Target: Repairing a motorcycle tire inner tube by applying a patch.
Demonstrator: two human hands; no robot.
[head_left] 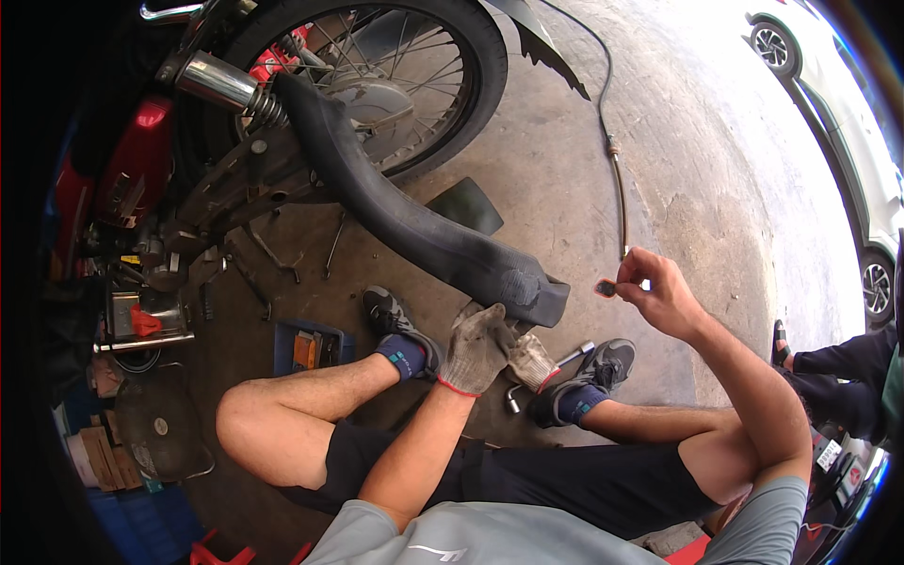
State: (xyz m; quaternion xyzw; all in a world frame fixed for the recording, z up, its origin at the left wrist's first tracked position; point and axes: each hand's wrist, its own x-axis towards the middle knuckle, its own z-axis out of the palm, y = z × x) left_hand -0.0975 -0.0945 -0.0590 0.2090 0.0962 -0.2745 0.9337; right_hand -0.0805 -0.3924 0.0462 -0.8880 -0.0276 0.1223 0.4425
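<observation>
A black inner tube [405,221] stretches from the motorcycle's wheel [492,89] toward me, its near end folded over. My left hand [474,350], in a grey work glove with a red cuff, is closed around the tube just below that end. A scuffed, greyish area shows on the rubber above the fingers. My right hand [664,294] is bare and raised to the right of the tube, apart from it. Between thumb and fingers it pinches a small black patch [605,288] with an orange rim. A second glove [533,363] lies beside my left hand.
A socket wrench [574,354] lies by my right shoe. Several tools [273,252] lie on the concrete under the motorcycle, near a blue tray [282,341]. An air hose [619,179] runs across the floor. Another person [847,372] and a white car [838,104] are at the right.
</observation>
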